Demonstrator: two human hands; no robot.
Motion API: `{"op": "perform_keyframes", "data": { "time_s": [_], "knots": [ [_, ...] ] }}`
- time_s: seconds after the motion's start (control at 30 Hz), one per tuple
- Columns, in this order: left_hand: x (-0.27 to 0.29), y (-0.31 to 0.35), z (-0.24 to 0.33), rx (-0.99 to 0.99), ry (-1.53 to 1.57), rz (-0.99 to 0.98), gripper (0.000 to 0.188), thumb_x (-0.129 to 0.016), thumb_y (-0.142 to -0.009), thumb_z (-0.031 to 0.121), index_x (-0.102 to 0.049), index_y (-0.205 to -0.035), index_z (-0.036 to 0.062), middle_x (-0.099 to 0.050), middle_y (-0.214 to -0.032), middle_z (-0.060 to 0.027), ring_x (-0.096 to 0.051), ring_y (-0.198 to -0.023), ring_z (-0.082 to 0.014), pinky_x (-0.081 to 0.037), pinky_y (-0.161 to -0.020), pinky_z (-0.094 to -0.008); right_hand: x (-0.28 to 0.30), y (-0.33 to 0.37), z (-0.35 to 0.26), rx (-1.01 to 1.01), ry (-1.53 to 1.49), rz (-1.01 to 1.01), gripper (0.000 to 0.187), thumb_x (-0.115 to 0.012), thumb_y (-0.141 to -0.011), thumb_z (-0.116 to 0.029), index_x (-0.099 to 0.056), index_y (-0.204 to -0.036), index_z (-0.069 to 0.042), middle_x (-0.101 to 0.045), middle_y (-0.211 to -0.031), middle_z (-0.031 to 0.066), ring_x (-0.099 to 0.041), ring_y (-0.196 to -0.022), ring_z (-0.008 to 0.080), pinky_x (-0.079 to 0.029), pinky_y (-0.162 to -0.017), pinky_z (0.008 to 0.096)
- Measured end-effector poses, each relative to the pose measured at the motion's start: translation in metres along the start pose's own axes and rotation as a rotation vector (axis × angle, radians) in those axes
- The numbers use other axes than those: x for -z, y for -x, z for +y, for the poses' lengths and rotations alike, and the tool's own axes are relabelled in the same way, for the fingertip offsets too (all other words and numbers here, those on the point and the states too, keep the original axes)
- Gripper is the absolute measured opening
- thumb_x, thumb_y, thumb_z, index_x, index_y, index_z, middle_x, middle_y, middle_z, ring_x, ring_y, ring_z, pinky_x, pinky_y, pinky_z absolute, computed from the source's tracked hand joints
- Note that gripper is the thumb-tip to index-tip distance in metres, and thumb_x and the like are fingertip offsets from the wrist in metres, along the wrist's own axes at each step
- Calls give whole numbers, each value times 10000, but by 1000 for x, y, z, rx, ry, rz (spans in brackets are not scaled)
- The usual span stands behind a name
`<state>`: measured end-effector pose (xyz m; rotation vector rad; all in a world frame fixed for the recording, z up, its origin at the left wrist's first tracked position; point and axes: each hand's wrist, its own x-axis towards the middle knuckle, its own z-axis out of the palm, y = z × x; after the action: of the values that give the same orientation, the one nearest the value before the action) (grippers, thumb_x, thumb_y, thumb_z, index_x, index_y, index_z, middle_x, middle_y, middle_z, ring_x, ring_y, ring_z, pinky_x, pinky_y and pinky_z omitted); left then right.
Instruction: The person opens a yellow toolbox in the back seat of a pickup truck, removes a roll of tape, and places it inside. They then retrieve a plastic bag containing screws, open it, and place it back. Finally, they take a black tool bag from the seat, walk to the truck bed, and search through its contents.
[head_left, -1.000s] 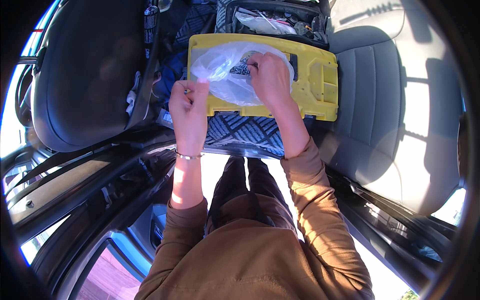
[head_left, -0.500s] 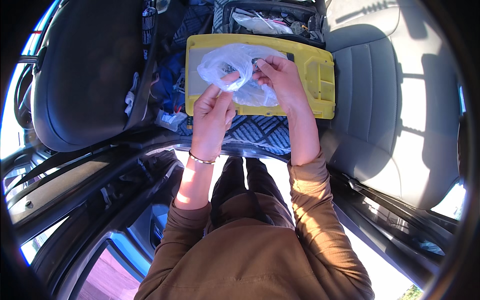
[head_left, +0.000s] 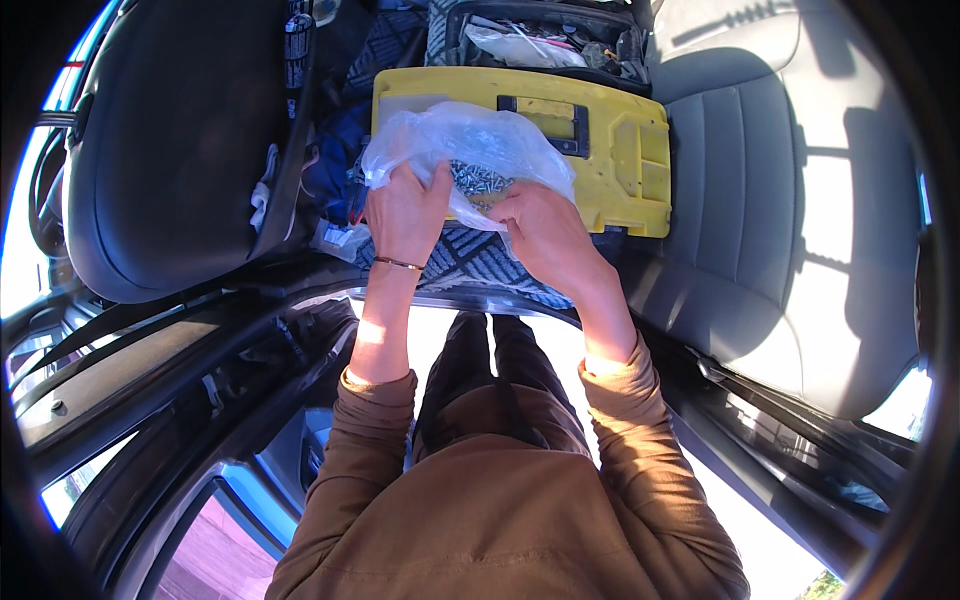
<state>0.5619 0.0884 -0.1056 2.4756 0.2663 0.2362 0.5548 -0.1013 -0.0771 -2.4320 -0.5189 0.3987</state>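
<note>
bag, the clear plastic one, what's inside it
The bag holds a pile of small silvery metal pieces, apparently screws, showing through its opening. Its cloudy folds cover the rest of the inside, and whatever lies beneath the top layer is hidden.

Bag (head_left: 500,132), along the toolbox (head_left: 625,120)'s near edge: thin translucent plastic, wrinkled, glossy. Screws (head_left: 480,178) inside it: bright, shiny metal. Toolbox: hard yellow plastic, smooth, scuffed. Mat (head_left: 480,252) beyond that edge: textured cloth, matt. Seat (head_left: 720,180): smooth, leather-like.
</note>
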Motion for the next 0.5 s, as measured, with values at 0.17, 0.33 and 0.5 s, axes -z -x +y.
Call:
{"op": "perform_keyframes", "data": {
  "time_s": [0.17, 0.33, 0.5],
  "knots": [
    [8, 6, -12, -10, 126, -77, 513, -702, -898, 92, -590, -1380, -43, -670, -1259, -291, -703, -1120, -372, -548, -964, -423, -2, -1, -6, -60, -85, 245, 219, -571, -876, 61, -738, -993, -19, -689, -1022, 196, -658, -965, 425, -519, -862, 477],
    [19, -5, -4, -20, 187, 11, 442, -672, -872, 111, -629, -1282, -47, -715, -1077, -302, -704, -993, -458, -557, -886, -487, -8, -23, -8, 31, -342, 310, 299, -536, -913, 77, -709, -1133, -27, -700, -1042, 213, -673, -964, 405, -522, -869, 457],
    [29, -8, 6, 52, 169, -71, 600, -663, -856, 57, -543, -1437, -29, -715, -1113, -302, -723, -908, -417, -573, -883, -447, -15, -48, -10, 58, -333, 269, 345, -535, -944, 48, -679, -1248, -29, -697, -1017, 223, -663, -973, 424, -514, -882, 475]
  ]
}}
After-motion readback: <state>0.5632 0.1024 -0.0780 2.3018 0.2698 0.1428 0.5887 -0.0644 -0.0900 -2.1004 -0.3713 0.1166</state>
